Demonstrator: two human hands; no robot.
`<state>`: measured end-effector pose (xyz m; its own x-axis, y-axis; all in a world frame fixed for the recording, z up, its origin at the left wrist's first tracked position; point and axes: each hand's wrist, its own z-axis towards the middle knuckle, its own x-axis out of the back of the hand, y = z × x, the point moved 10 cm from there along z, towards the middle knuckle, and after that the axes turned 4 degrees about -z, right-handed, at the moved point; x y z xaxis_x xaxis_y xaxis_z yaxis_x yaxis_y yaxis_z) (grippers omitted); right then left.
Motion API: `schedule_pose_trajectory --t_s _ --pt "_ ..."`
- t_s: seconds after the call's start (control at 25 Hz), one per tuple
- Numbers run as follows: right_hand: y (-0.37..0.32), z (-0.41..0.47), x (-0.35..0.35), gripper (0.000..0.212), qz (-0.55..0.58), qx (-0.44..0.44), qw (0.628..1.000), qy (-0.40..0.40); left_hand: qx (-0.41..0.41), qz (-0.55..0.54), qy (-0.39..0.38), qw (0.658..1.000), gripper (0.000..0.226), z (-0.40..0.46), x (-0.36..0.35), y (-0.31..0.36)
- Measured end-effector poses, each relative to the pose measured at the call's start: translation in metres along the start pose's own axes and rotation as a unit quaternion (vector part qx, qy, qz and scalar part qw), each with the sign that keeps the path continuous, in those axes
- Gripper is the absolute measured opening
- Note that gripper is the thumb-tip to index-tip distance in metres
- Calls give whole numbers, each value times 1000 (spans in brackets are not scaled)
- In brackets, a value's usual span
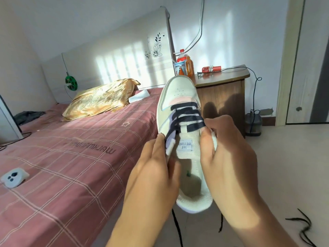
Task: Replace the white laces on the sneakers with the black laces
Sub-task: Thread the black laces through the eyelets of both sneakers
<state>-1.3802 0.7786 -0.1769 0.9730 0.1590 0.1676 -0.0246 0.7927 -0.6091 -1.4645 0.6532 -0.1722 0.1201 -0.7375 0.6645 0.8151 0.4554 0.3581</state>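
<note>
- Left hand (pixel 154 168) grips the sneaker's (pixel 179 97) left side.
- Right hand (pixel 229 154) pinches the right side beside the black lace (pixel 187 118).
- Toe points up, off the bed (pixel 71 157).

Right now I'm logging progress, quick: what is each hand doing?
Left hand: grips the sneaker at its left side.
Right hand: grips the sneaker's right side, thumb by the black lace.

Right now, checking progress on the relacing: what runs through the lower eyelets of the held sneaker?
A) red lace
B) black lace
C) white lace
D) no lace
B: black lace crosses the sneaker in several bands below the tongue, while the left hand and right hand hold its sides.
</note>
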Motion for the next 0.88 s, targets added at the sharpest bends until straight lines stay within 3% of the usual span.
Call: schedule_pose_trajectory --t_s 0.12,0.2,0.4,0.52,0.72,0.8,0.88 --pt "-4 5 -10 4 -61 -1 997 -57 26 -73 51 996 33 2 0 -15" --pt "2 12 -12 10 -88 -36 992 -86 67 -159 83 981 32 -3 -2 -30" --pt "0 18 -9 9 -10 -77 992 -96 134 -282 155 937 21 -4 1 -53" --pt "-10 16 -6 8 26 -29 998 -56 125 -290 162 935 19 -1 7 -57" --pt "-23 10 5 11 -113 103 987 53 129 -254 200 937 18 -8 16 -65" --pt "-9 10 -8 12 -55 51 997 0 145 -242 210 936 26 -10 16 -71" --pt "9 2 -36 15 92 -72 985 -124 161 -215 208 941 28 -9 14 -78"
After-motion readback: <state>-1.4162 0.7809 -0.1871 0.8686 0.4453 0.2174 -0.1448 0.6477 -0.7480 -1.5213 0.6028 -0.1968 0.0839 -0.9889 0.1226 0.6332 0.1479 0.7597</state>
